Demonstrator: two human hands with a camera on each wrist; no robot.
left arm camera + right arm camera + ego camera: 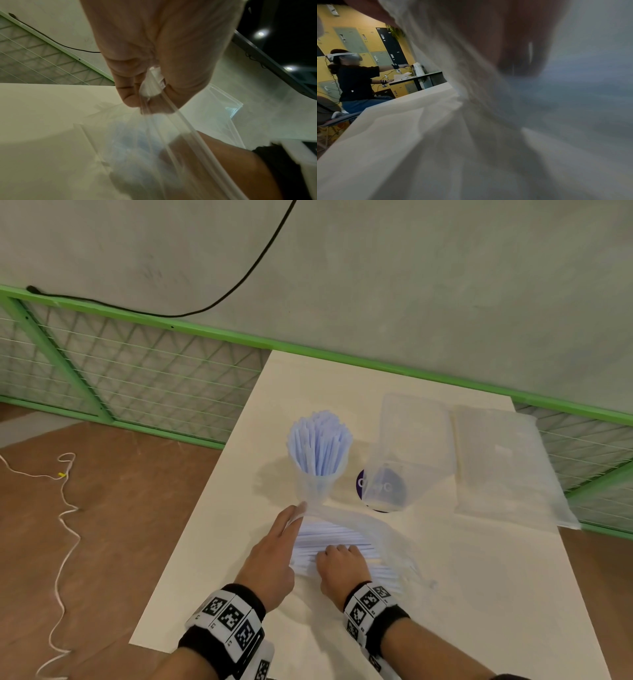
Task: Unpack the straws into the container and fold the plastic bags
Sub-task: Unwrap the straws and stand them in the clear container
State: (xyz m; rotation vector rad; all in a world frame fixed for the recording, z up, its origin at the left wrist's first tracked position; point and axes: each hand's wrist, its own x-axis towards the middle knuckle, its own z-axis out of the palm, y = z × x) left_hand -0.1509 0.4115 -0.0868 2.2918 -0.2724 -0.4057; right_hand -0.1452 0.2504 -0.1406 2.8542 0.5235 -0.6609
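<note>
A clear zip bag (376, 529) lies on the white table (219, 542) with white straws (329, 539) inside. My left hand (291, 518) pinches the bag's mouth edge between thumb and fingers, as the left wrist view shows at the zip strip (154, 86). My right hand (337, 553) reaches into the bag, its fingers curled over the straw bundle; the right wrist view is blurred by plastic. Just beyond stands a clear container (317, 484), upright and filled with straws (322, 440).
A second clear container (411, 440) with nothing in it sits to the right over a purple round sticker (363, 484). A flat clear plastic pack (507, 467) lies at the far right. A green mesh fence (137, 371) runs behind. Another person (354, 81) sits far off.
</note>
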